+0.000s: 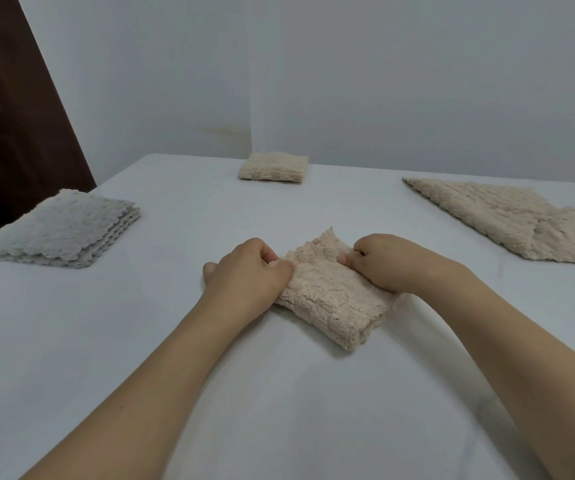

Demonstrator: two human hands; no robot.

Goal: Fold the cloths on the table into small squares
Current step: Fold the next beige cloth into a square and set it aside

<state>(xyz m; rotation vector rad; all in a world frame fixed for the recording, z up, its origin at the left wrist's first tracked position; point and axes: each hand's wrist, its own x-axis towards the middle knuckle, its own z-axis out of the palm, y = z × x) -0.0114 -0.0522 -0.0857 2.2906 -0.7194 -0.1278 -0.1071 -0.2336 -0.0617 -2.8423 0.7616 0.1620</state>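
Note:
A fluffy beige cloth [331, 299], folded into a thick narrow strip, lies in the middle of the white table [279, 393]. My left hand [248, 271] pinches its left edge with curled fingers. On the strip's right side, my right hand [386, 261] grips the cloth, its fingertips tucked into the pile. The strip's far end [327, 240] curls up between my hands. A small folded beige square [274, 167] sits at the table's far edge. Several beige cloths [507, 216] lie spread flat at the right.
A stack of folded grey cloths [64, 230] rests at the table's left edge. A pale wall rises right behind the table. A dark brown panel [12, 116] stands at the far left.

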